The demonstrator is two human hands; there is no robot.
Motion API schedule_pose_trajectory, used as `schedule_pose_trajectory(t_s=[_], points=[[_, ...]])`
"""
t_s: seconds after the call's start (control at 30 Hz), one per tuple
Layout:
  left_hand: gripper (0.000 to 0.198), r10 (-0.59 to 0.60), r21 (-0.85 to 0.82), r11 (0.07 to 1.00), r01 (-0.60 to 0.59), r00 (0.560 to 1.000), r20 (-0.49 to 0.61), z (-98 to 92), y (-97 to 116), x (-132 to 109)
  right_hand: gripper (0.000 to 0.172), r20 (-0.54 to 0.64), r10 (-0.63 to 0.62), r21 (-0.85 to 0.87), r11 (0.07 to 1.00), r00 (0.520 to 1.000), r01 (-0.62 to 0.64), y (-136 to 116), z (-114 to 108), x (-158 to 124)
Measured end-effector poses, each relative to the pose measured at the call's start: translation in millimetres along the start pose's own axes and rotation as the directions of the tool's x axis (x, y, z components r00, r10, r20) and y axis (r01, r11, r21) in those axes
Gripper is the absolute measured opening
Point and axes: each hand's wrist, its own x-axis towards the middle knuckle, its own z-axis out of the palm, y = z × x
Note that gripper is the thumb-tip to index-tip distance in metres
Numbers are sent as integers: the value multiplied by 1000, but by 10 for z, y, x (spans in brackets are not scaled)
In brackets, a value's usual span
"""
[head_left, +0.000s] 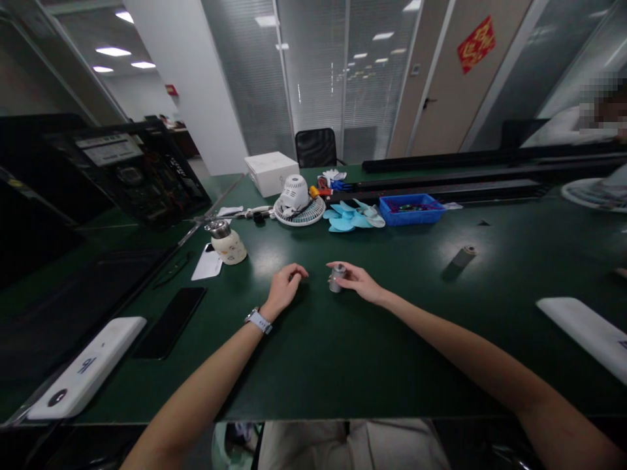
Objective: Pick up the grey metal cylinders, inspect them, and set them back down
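Note:
A small grey metal cylinder (336,279) with a short knob on its top stands upright at the middle of the green table. My right hand (356,281) grips it from the right, with thumb and fingers around its sides. To the left of the cylinder, my left hand (287,286) rests on the tabletop with loosely bent fingers, apart from it. Nothing shows in that hand, and a watch (258,320) is on its wrist. A similar grey cylinder (464,255) stands farther right, touched by neither hand.
Behind my hands are light-blue fan blades (350,217), a white fan housing on a round grille (298,215), a blue tray (416,214) and a white box (272,171). At left are a bottle (228,245) and a black phone (170,323). A person (558,127) sits far right.

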Motion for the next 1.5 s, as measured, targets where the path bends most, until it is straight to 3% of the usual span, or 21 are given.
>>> schedule_pose_trajectory(t_s=[0.2, 0.33, 0.43, 0.57, 0.7, 0.87, 1.07, 1.2, 1.3, 1.5], points=[[26, 209, 23, 978, -208, 972, -108, 225, 280, -30, 55, -77, -72, -128, 990, 994, 62, 107, 90, -17], [20, 210, 40, 978, -207, 971, -116, 380, 355, -24, 63, -68, -119, -90, 989, 991, 113, 131, 126, -30], [16, 208, 50, 978, -204, 971, -118, 391, 386, -17, 68, -80, -128, -77, 989, 989, 122, 149, 138, -32], [18, 215, 74, 976, -204, 957, -197, 262, 412, -9, 64, -129, -146, -180, 976, 981, 121, 152, 127, -44], [20, 200, 150, 974, -167, 951, -235, 56, 258, -27, 58, -179, -128, -258, 963, 976, 79, 109, 116, -71], [20, 124, 267, 957, -112, 992, -28, -48, -37, -71, 56, -179, -112, -266, 962, 977, 61, 82, 119, -83], [23, 78, 344, 932, -112, 991, 111, 3, -75, -73, 62, -213, -110, -286, 957, 971, 46, 90, 136, -86], [30, 87, 266, 959, -99, 995, 56, -11, -70, -54, 49, -244, -95, -294, 956, 965, 20, 77, 139, -85], [29, 95, 171, 981, -88, 995, -34, -23, -90, -25, 39, -244, -27, -209, 977, 969, -26, 69, 112, -75], [29, 71, 126, 990, -59, 993, -90, -12, -155, 3, 48, -237, 83, 25, 997, 968, -79, 65, -179, -178]])
